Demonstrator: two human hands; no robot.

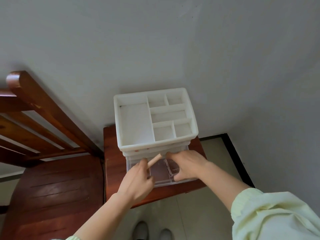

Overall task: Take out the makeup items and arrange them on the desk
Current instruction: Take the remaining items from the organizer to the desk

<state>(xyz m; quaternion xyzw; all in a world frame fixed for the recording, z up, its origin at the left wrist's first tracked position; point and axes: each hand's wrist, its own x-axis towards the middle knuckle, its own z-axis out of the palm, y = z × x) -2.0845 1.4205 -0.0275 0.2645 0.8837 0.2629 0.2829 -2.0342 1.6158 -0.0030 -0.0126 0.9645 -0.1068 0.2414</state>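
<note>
Your left hand (138, 181) pinches a beige tube (154, 160) over the open clear drawer (159, 173), your right hand (187, 166) spans the drawer's right side, grip unclear, white organizer (136, 123) above, wooden desk (112, 161) beneath, chair (52, 187) left.

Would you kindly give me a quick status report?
Left hand pinches beige stick. Right hand inside open clear drawer, grip unclear. Nothing in the way.

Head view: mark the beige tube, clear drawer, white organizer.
beige tube (154, 160): head view, middle of its shaft.
clear drawer (158, 170): head view, bare floor of its middle section.
white organizer (136, 125): head view, bare floor of its large left compartment.
</note>
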